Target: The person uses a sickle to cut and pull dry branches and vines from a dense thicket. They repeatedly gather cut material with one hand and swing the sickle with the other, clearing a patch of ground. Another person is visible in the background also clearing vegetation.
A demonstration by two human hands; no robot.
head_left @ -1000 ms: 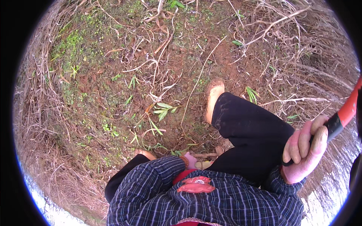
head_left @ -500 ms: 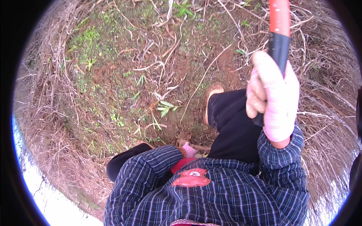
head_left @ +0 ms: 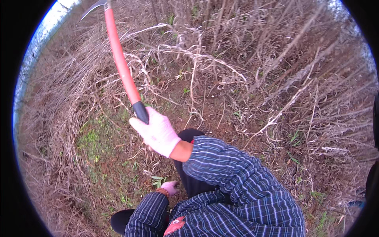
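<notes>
the gloved right hand (head_left: 159, 133) is wrapped round the black grip (head_left: 140, 112) of a red sickle (head_left: 119, 59), held beyond the knee (head_left: 191, 134) and to its left. the left hand (head_left: 171, 187), on the knee's near side, is beside green leaves (head_left: 158, 181); i cannot tell whether it is open.

Outdoors, bare reddish-brown soil (head_left: 210, 106) lies near the centre, with a bright green mossy patch (head_left: 90, 140) toward nine o'clock. Dry, tangled brush (head_left: 335, 87) crowds from eight o'clock through twelve to three. Pale sky (head_left: 65, 4) shows around ten and two.
</notes>
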